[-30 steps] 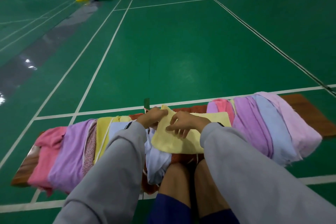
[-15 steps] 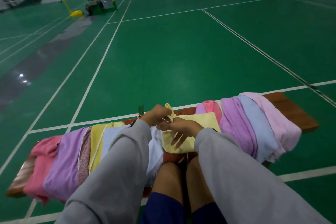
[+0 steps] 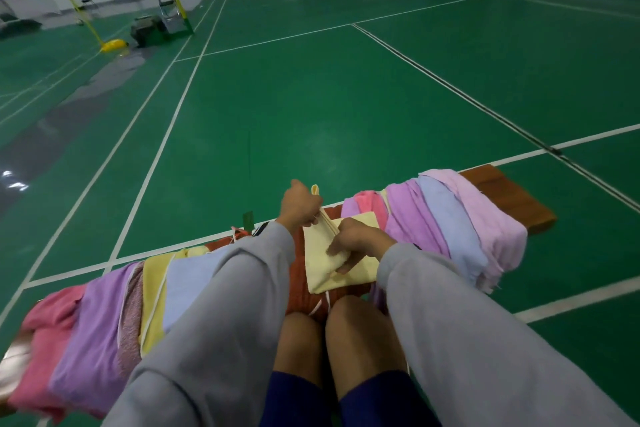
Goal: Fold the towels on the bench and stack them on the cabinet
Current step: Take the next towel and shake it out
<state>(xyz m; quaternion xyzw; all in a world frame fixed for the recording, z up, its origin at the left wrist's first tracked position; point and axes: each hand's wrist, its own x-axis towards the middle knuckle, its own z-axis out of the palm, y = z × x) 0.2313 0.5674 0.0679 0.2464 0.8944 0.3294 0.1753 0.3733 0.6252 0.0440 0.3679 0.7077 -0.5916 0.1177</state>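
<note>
A small pale yellow towel [image 3: 320, 267] lies partly folded on the middle of the brown wooden bench [image 3: 512, 196]. My left hand [image 3: 299, 206] grips the towel's upper edge and lifts it off the bench. My right hand [image 3: 353, 243] pinches a fold near the towel's centre, fingers pointing down-left. Several unfolded towels hang over the bench: pink, purple, yellow and pale blue ones [image 3: 104, 319] on the left, and pink, purple, blue and light pink ones [image 3: 450, 218] on the right. No cabinet is in view.
My bare knees [image 3: 332, 340] touch the bench's near edge. Beyond the bench stretches a green court floor [image 3: 311, 97] with white lines. A yellow post base [image 3: 112, 45] and a chair [image 3: 166, 2] stand far off at the back left.
The towel has gone from spread flat to narrower and folded. My left hand has lifted its upper edge higher, and my right hand has slid toward the towel's centre. The camera has tilted up.
</note>
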